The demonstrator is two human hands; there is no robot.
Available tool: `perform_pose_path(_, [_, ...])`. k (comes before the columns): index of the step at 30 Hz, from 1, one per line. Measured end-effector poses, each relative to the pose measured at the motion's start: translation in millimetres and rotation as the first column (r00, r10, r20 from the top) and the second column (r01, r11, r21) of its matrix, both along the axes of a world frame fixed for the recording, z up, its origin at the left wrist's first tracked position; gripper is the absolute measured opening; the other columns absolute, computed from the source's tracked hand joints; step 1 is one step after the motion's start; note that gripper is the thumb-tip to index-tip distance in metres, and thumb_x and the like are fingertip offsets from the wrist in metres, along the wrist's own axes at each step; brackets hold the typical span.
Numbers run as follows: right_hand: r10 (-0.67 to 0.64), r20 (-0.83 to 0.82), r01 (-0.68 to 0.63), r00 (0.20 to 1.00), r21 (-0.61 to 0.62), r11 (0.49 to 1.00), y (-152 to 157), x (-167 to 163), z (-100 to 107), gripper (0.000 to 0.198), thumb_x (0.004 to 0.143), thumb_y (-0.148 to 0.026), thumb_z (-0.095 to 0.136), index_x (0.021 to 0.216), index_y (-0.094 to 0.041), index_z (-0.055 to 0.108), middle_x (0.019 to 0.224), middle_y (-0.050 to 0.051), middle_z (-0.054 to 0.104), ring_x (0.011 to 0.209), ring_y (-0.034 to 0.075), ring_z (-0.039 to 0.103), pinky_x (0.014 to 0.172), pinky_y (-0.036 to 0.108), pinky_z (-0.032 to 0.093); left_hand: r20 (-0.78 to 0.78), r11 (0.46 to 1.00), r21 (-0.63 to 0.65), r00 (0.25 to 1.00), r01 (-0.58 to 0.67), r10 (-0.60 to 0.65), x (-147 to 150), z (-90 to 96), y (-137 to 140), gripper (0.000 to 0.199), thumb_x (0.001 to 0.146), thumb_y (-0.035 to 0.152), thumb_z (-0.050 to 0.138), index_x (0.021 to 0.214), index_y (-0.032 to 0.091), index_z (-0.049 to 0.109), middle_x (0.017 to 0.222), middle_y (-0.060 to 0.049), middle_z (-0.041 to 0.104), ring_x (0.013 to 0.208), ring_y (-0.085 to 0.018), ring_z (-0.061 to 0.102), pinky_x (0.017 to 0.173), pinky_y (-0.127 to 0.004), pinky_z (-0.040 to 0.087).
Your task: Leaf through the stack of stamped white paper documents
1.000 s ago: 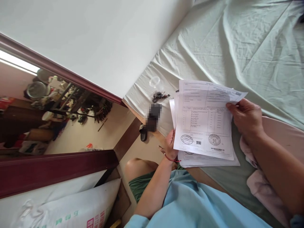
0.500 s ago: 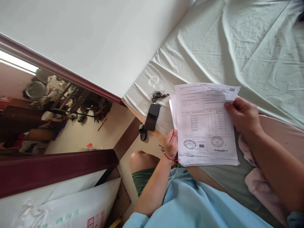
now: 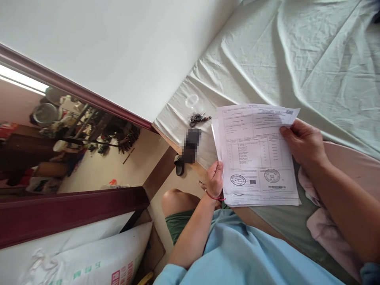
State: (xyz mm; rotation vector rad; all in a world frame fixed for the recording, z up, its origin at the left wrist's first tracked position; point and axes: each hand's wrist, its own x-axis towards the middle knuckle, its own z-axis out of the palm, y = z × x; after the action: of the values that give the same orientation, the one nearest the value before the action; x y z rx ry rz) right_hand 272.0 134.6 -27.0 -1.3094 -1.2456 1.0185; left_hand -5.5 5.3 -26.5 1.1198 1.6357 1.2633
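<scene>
Several printed sheets of paper, with text, a table and two round stamps, lie stacked and slightly fanned between my hands above my lap. My left hand, with a red string at the wrist, is closed on their lower left edge; some of its fingers are hidden behind the sheets. My right hand pinches the upper right edge, thumb on top. Past the left edge of the papers, a phone, blurred out now, lies on the bed's corner. Beyond it are a bunch of keys and a clear plastic cup.
A pale green sheet covers the bed, and pink cloth lies by my right arm. A white wall rises at the left. Below are a dark slipper and a white sack. Cluttered shelving shows through the doorway.
Hardly anything differs: the papers and both hands have shifted very slightly, with the grip unchanged. The phone is now pixelated.
</scene>
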Motion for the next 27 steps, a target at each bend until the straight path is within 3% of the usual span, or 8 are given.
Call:
perform_pose_path(5, [-0.006, -0.081, 0.005, 0.997, -0.023, 1.0, 0.1, -2.7, 1.7, 0.014, 0.093, -0.033, 0.072, 0.097, -0.022, 0.079, 0.077, -0.002, 0.067, 0.072, 0.013, 0.056, 0.071, 0.028, 0.049, 0.005, 1.0, -0.002, 1.0, -0.011, 0.011, -0.2, -3.2, -1.5, 0.06, 0.097, 0.073, 0.064, 0.071, 0.02, 0.057, 0.065, 0.002, 0.046, 0.064, -0.015, 0.042, 0.062, -0.029, 0.037])
perform_pose_path(13, [-0.002, -0.081, -0.001, 0.997, -0.039, 0.999, -1.2, -2.7, 5.9, 0.014, 0.092, -0.034, 0.072, 0.092, -0.021, 0.077, 0.076, -0.002, 0.064, 0.072, 0.012, 0.055, 0.069, 0.028, 0.046, 0.0, 1.0, 0.001, 1.0, -0.011, 0.011, 0.6, -3.4, -0.2, 0.058, 0.098, 0.073, 0.062, 0.073, 0.02, 0.062, 0.066, 0.001, 0.052, 0.067, -0.016, 0.049, 0.065, -0.03, 0.044])
perform_pose_path(22, [-0.002, -0.006, 0.001, 1.0, -0.042, 0.999, -0.2, -0.1, 2.2, 0.017, 0.092, -0.039, 0.072, 0.095, -0.023, 0.078, 0.081, -0.002, 0.069, 0.072, 0.013, 0.057, 0.066, 0.026, 0.048, -0.105, 1.0, -0.002, 0.994, -0.017, 0.017, 0.3, -3.4, 0.2, 0.061, 0.099, 0.077, 0.057, 0.074, 0.021, 0.059, 0.068, 0.001, 0.054, 0.065, -0.016, 0.047, 0.064, -0.031, 0.039])
perform_pose_path(27, [-0.058, 0.02, 0.059, 0.998, -0.058, 0.997, -0.1, -1.8, 2.4, 0.025, 0.091, -0.045, 0.074, 0.105, -0.024, 0.077, 0.085, 0.0, 0.076, 0.074, 0.015, 0.064, 0.07, 0.029, 0.052, -0.207, 0.999, 0.017, 0.977, -0.04, 0.043, 1.2, -0.6, 2.0, 0.066, 0.098, 0.082, 0.052, 0.069, 0.022, 0.05, 0.061, 0.002, 0.046, 0.06, -0.015, 0.042, 0.06, -0.032, 0.032])
